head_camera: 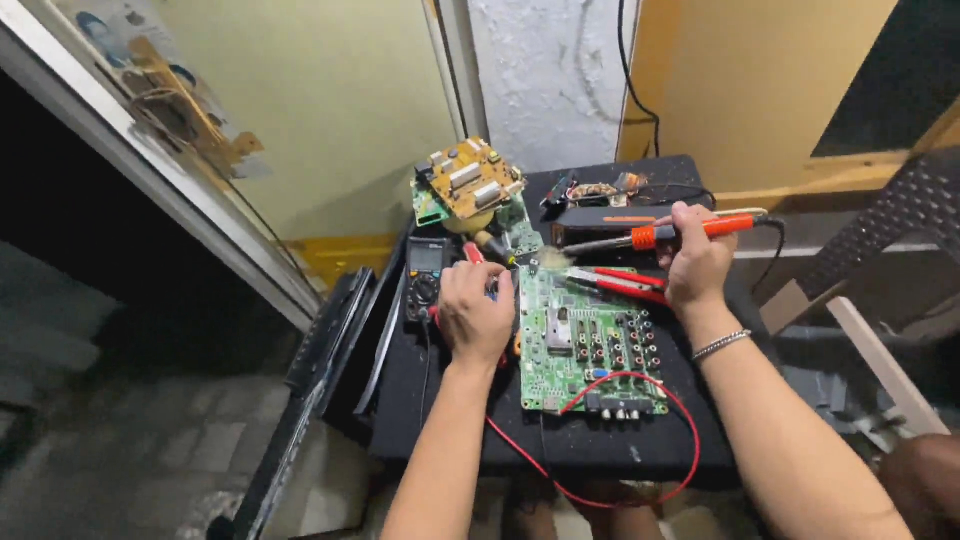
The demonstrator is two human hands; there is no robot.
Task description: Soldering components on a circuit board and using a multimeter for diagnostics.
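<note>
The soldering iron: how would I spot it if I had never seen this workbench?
Find the black table with the green circuit board on it. Just above the board, the right hand holds the soldering iron: a long orange-handled rod with a metal tip, unlike the flat red pliers below it.

A single head-worn camera looks steeply down, close over the black table (pixel 600 450), facing the wall beyond.

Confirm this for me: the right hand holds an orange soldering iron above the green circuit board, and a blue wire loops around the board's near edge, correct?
Not quite. The head view shows the wire looping around the near edge of the green circuit board is red, not blue. The rest holds: the right hand holds an orange soldering iron above that board.
</note>
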